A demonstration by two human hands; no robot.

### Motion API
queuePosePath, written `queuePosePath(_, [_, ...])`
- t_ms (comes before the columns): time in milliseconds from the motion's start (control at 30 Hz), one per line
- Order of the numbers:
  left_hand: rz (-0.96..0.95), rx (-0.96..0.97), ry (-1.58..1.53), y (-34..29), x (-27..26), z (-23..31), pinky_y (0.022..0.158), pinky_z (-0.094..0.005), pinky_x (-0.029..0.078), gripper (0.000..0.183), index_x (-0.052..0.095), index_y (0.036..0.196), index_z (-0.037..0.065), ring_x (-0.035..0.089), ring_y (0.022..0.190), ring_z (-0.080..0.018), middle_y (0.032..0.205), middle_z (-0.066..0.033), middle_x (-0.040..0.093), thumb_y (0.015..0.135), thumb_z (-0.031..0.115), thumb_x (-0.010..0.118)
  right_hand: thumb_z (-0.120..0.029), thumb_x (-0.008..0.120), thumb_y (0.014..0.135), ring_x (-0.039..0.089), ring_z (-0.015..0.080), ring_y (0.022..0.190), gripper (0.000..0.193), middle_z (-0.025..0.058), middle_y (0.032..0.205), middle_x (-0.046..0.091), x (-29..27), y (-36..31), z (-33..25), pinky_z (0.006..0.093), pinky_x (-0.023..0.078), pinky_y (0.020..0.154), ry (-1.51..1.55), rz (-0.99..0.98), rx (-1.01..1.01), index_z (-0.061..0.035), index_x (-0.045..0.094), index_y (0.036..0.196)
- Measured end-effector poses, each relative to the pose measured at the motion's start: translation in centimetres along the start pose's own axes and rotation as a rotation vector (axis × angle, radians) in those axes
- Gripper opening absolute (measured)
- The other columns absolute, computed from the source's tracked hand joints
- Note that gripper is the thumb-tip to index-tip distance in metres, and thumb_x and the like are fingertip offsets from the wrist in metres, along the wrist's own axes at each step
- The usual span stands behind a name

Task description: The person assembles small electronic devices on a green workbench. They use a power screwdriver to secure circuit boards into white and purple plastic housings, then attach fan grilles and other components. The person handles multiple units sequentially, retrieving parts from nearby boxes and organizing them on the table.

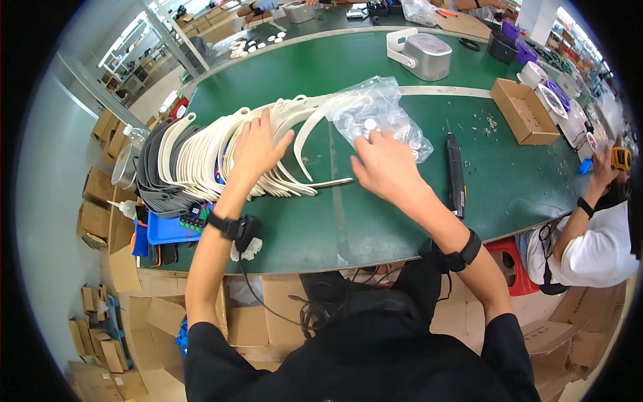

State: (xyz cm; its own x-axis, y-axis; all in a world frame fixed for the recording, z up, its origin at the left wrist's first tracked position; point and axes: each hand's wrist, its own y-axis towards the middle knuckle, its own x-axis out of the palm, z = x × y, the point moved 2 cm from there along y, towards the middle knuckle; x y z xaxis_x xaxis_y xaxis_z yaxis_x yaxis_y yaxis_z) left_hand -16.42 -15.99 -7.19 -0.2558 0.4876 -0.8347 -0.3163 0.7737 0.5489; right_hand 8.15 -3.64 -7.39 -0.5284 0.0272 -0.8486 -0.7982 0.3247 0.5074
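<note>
My left hand [258,149] lies over a row of cream-white curved handles [201,151], its fingers spread and thumb apart. Dark grey handles [151,164] of the same shape are stacked at the left end of the row. My right hand [388,167] is at the near side of a clear plastic bag [362,107], fingers bent over it and thumb held apart. Just beyond those fingertips shows a white round cap [370,124]; more round parts are inside the bag. A black electric screwdriver [455,174] lies right of my right hand.
An open cardboard box [526,110] and scattered small screws [491,124] lie on the green table at the right. A silver box-shaped housing with a bracket [429,57] stands at the back. A blue tray [171,229] sits near left. A co-worker's hand [605,164] is far right.
</note>
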Motion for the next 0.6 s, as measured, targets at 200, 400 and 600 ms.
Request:
queuePosePath(200, [-0.215,-0.070,-0.184,0.9,2.6,-0.6,0.083,-0.0574,0.051,0.023,0.059,0.107,-0.007,0.064,0.094,-0.0512,0.102,-0.0346,0.063,0.086,0.000,0.054,-0.038,0.064,0.091,0.071,0.0423,0.081,0.045,0.0299,0.084,0.069,3.1,4.3,-0.9,0.0483,0.058,0.072,0.366,-0.359,0.168,0.0071,0.069,0.085])
queuePosePath(400, [-0.250,-0.032,-0.027,-1.0,2.5,-0.3,0.076,-0.0536,0.055,0.013,0.063,0.097,-0.002,0.067,0.090,-0.0449,0.098,-0.0268,0.064,0.086,0.002,0.057,-0.043,0.064,0.090,0.074,0.0368,0.080,0.050,0.0239,0.087,0.073,7.1,10.5,-2.6,0.0454,0.060,0.077,0.582,-0.518,0.455,0.0056,0.073,0.088])
queuePosePath(600, [-0.110,0.045,0.074,0.3,4.0,-0.3,0.075,-0.0475,0.057,0.027,0.066,0.112,0.004,0.064,0.099,-0.0356,0.102,-0.0178,0.062,0.085,0.009,0.063,-0.027,0.069,0.082,0.074,0.0288,0.065,0.032,0.0168,0.067,0.071,11.3,11.2,-1.9,0.0406,0.061,0.072,0.566,-0.397,0.423,0.0044,0.072,0.077])
